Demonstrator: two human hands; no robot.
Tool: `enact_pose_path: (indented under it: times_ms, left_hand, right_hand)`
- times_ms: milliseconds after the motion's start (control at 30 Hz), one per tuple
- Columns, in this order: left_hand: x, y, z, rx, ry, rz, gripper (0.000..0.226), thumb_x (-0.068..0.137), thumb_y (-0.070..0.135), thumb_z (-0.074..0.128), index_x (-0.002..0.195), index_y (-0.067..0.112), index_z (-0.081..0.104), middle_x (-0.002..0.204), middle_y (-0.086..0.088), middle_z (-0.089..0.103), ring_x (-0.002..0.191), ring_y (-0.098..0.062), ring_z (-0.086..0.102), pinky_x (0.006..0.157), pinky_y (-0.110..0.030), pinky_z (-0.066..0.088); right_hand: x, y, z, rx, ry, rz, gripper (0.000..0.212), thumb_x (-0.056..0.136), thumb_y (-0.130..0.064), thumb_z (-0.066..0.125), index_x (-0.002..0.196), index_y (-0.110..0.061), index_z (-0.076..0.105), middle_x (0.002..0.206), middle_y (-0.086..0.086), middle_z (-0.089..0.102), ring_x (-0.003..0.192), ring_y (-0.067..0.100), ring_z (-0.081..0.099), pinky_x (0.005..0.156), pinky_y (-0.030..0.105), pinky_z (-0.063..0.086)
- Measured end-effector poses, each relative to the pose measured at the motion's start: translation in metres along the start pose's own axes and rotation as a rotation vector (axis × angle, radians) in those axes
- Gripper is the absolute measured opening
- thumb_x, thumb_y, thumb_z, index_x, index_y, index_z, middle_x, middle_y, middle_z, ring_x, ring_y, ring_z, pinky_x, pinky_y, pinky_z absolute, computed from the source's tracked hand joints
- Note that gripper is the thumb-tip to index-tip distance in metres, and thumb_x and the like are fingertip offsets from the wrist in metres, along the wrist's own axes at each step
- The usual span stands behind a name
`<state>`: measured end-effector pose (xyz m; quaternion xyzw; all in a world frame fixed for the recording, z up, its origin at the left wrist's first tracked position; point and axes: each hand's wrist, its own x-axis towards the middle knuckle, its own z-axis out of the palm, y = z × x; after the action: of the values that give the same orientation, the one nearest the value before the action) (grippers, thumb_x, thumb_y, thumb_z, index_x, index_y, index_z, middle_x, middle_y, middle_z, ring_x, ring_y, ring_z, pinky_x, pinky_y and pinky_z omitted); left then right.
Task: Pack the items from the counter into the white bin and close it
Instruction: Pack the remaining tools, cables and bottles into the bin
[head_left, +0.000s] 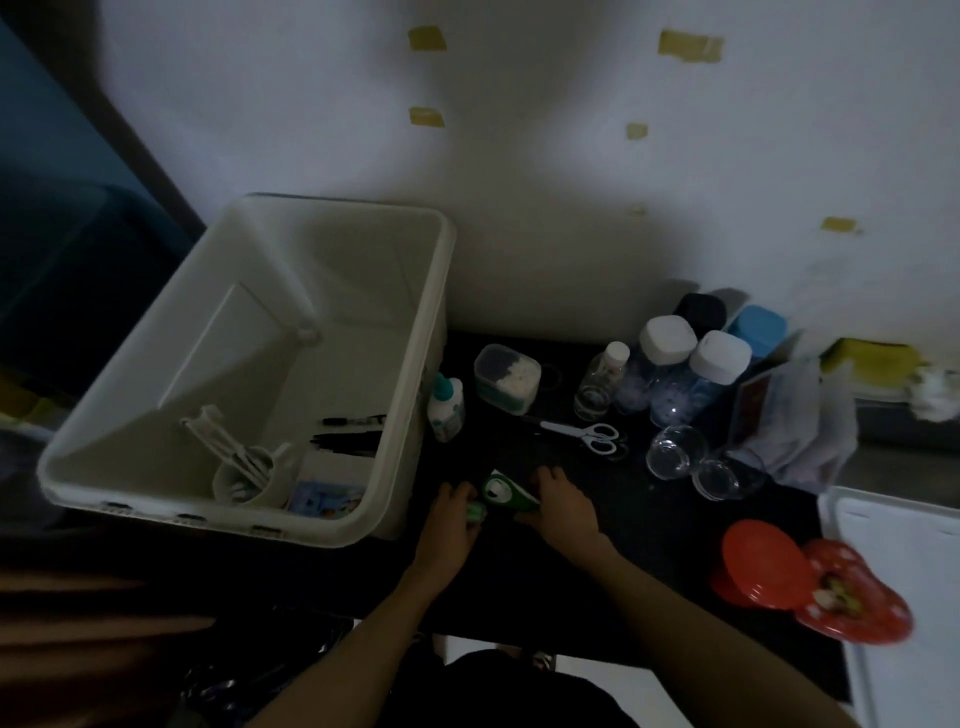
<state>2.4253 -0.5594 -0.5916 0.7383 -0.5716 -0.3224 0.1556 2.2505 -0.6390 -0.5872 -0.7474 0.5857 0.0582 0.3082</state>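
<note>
The open white bin (410, 364) stands at the left of the dark counter (649, 525). Inside it lie a cup of white sticks (243, 475), black pens (353, 431) and a small blue card (324, 499). Just right of the bin's near corner, my left hand (451, 514) grips a small light-green object (475, 512). My right hand (561, 506) holds a green and white punch-like tool (503, 492) on the counter. The bin's white lid (898, 587) lies at the far right.
On the counter stand a glue bottle (445, 408), a clear box of cotton (506, 379), white scissors (587, 434), several capped jars (670, 364), two glass cups (675, 452), a plastic bag (795, 426) and red heart-shaped tins (810, 582). A white wall rises behind.
</note>
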Motion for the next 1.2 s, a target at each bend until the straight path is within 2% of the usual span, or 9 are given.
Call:
enact_pose_path:
  times_ms: [100,200,333,400,533,700,767,933,1200]
  left_hand:
    - [0.004,0.008,-0.006,0.045,0.018,0.046,0.034,0.083,0.010,0.067,0.114,0.015,0.053,0.114,-0.005,0.046,0.103,-0.022,0.054,0.087,-0.032,0.048]
    - [0.013,0.038,-0.013,0.075,0.069,0.138,0.033,0.084,0.011,0.066,0.113,0.017,0.052,0.116,-0.002,0.045,0.104,-0.020,0.053,0.086,-0.033,0.049]
    - [0.038,0.117,-0.003,0.095,0.000,0.351,0.046,0.081,0.023,0.072,0.121,0.019,0.049,0.126,-0.002,0.042,0.115,-0.020,0.048,0.094,-0.037,0.048]
    - [0.050,0.158,0.011,0.098,-0.061,0.452,0.061,0.078,0.024,0.076,0.130,0.019,0.045,0.132,-0.003,0.039,0.120,-0.023,0.047,0.095,-0.041,0.049]
    - [0.069,0.220,0.047,0.202,-0.175,0.568,0.089,0.071,0.019,0.082,0.145,0.020,0.032,0.142,-0.009,0.029,0.123,-0.033,0.043,0.094,-0.049,0.049]
    - [0.096,0.246,0.085,0.343,-0.354,0.538,0.113,0.069,0.016,0.084,0.154,0.031,0.011,0.161,-0.006,0.004,0.132,-0.042,0.034,0.100,-0.056,0.044]
    - [0.102,0.248,0.095,0.371,-0.384,0.519,0.109,0.071,0.014,0.083,0.154,0.029,0.014,0.161,-0.007,0.008,0.130,-0.043,0.035,0.100,-0.055,0.043]
    - [0.106,0.250,0.110,0.351,-0.235,0.503,0.062,0.088,0.015,0.064,0.143,0.024,0.037,0.150,-0.007,0.027,0.114,-0.041,0.047,0.089,-0.049,0.049]
    - [0.088,0.267,0.055,0.230,-0.245,0.508,0.069,0.057,0.020,0.086,0.116,0.022,0.050,0.118,-0.002,0.050,0.098,-0.026,0.060,0.079,-0.038,0.054]
  right_hand:
    - [-0.009,0.013,-0.020,0.151,0.069,0.023,0.057,0.073,-0.048,0.077,0.116,-0.021,0.052,0.116,0.000,0.053,0.102,0.021,0.060,0.083,0.038,0.052]
    - [-0.027,0.038,-0.052,0.247,0.277,0.077,0.046,0.077,-0.041,0.077,0.113,-0.021,0.056,0.110,-0.002,0.060,0.099,0.015,0.061,0.083,0.035,0.053]
    - [-0.048,0.091,-0.105,0.118,0.596,0.131,0.047,0.073,-0.026,0.081,0.112,-0.012,0.057,0.109,0.012,0.057,0.097,0.030,0.059,0.081,0.040,0.051]
    - [-0.052,0.118,-0.125,0.024,0.684,0.215,0.049,0.073,-0.025,0.079,0.115,-0.011,0.057,0.113,0.016,0.056,0.099,0.037,0.057,0.079,0.043,0.051]
    - [-0.051,0.158,-0.136,-0.099,0.585,0.275,0.057,0.074,-0.028,0.073,0.125,-0.014,0.053,0.125,0.015,0.054,0.106,0.041,0.056,0.085,0.049,0.050]
    - [-0.049,0.182,-0.122,-0.140,0.352,0.269,0.081,0.075,-0.029,0.077,0.145,-0.018,0.037,0.146,0.013,0.041,0.120,0.042,0.050,0.094,0.050,0.048]
    - [-0.047,0.185,-0.117,-0.087,0.339,0.257,0.084,0.077,-0.025,0.076,0.148,-0.021,0.031,0.149,0.011,0.033,0.123,0.042,0.046,0.092,0.049,0.050]
    - [-0.038,0.190,-0.113,0.021,0.366,0.212,0.067,0.082,-0.021,0.072,0.137,-0.025,0.034,0.137,0.012,0.041,0.113,0.039,0.054,0.081,0.044,0.056]
    - [-0.070,0.174,-0.143,0.131,0.356,0.139,0.084,0.058,-0.028,0.083,0.130,-0.030,0.040,0.128,0.006,0.043,0.108,0.034,0.057,0.088,0.045,0.054]
